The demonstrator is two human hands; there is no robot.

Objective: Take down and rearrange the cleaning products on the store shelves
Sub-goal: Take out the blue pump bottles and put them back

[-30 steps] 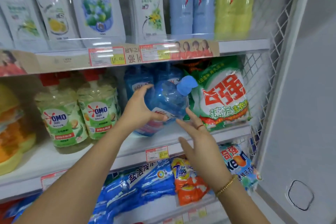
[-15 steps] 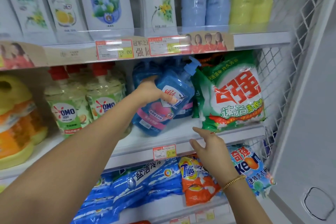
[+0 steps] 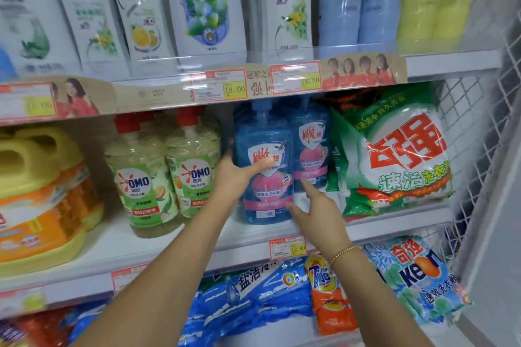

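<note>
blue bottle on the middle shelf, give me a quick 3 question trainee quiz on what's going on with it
1. True or false: the left hand grips the blue bottle.
2. What stands between it and the green bag? A. a spray can B. second blue bottle C. a box
3. Fill in: the right hand holds ___.
Key: 1 true; 2 B; 3 nothing.

blue pump bottle [image 3: 263, 174] — upright on middle shelf [image 3: 174, 242].

white shelf [image 3: 174, 239], bottles [image 3: 194, 169], detergent bag [image 3: 394, 155]
</note>
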